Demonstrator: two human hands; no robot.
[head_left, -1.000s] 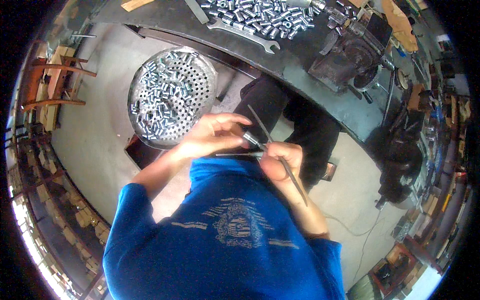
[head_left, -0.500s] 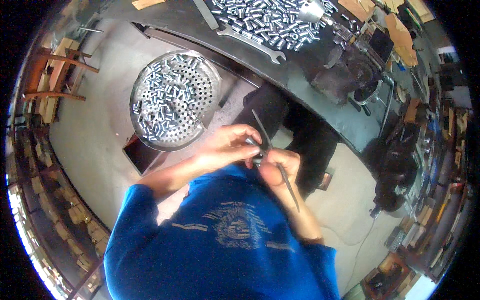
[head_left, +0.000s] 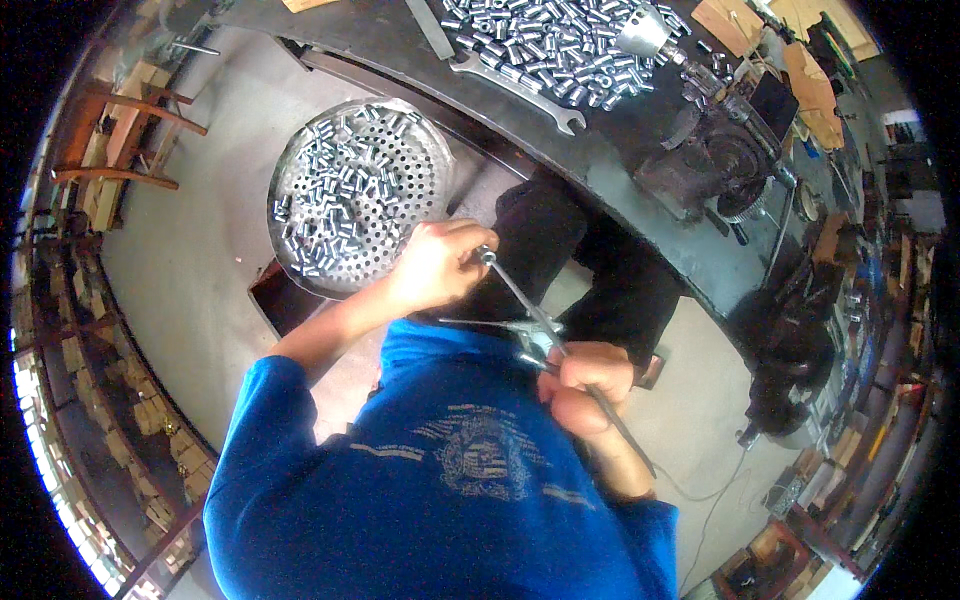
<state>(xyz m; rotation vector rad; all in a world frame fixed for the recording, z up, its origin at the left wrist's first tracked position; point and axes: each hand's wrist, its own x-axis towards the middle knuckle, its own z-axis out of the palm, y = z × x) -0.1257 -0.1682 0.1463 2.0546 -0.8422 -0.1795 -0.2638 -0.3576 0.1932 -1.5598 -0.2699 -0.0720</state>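
My left hand [head_left: 440, 264] is closed in a pinch on a small shiny metal sleeve [head_left: 487, 256], above the right edge of the round pan. A slim dark metal rod-like tool [head_left: 522, 298] meets the sleeve with its far tip; whether the tip is inside cannot be told. My right hand [head_left: 592, 385] is wrapped round this tool, whose back end sticks out past the wrist. A second thin pointed piece [head_left: 475, 322] juts left from near the right fist. Shiny metal [head_left: 532, 360] shows beside the right fingers, too blurred to name.
A perforated round metal pan [head_left: 412, 190] with several sleeves stands at the left. On the dark workbench [head_left: 600, 165] ahead lie a heap of sleeves [head_left: 560, 50], an open-end wrench [head_left: 520, 92] and a flat metal bar [head_left: 430, 28]. A dark geared machine [head_left: 710, 165] occupies its right part.
My hands have moved apart, the left up and left, the right down and right. The tool has swung so its far tip meets the sleeve in my left fingers. The second thin piece now shows.
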